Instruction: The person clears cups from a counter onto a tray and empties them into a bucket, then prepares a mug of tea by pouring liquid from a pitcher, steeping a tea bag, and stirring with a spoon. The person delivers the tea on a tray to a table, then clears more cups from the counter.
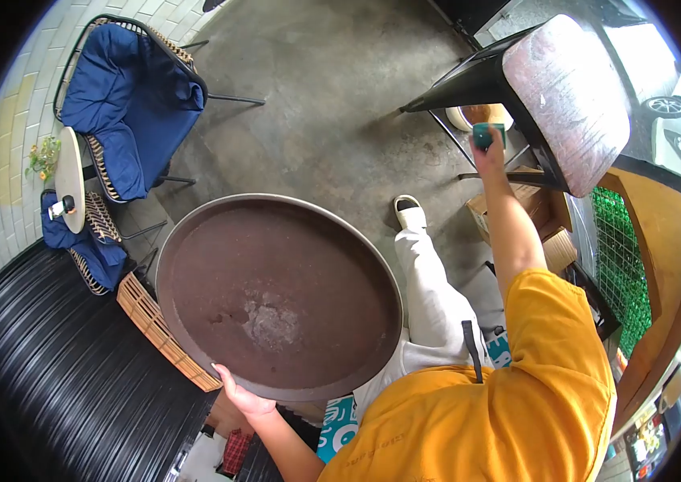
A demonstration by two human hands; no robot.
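A large round brown tray (332, 273) with a raised rim is tilted in front of me, a whitish, wet-looking patch near its lower middle. My left hand (248, 395) grips its lower rim, thumb on the edge and the other fingers partly hidden. Stretched far forward to the right, my right hand (490, 154) is closed around a small dark green block (487, 135) that looks like a sponge. Just beyond that hand, a light-rimmed round bowl (457, 118) with something brownish inside is partly hidden by a black-framed stool (517, 88).
Blue-cushioned chairs (128, 104) and a small round table (70, 181) stand at left. A woven rattan piece (160, 329) lies beside the tray, next to a black ribbed surface (75, 345). Cardboard boxes (525, 201) sit below the stool. My shoe (409, 214) rests on concrete flooring (300, 104).
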